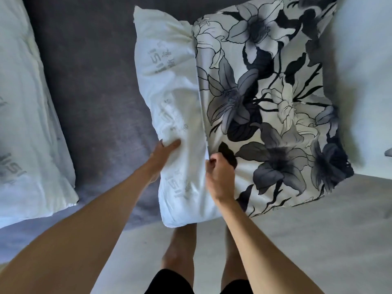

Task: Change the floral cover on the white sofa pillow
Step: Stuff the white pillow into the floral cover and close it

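Observation:
A white pillow [169, 85] with faint grey lettering sticks halfway out of a floral cover [271, 98] printed with grey and dark-blue lilies. The bare left half of the pillow lies over the grey sofa seat [95, 92]. My left hand [164, 151] grips the bare pillow at its left edge, thumb on top and fingers underneath. My right hand [219, 177] pinches the open edge of the floral cover where it meets the pillow. The covered right half juts out past the seat.
A second bare white pillow [27, 124] lies on the sofa at the far left. A pale cushion or fabric [364, 81] fills the right side. My bare feet [180, 251] stand on a light grey floor [318, 240] below the pillow.

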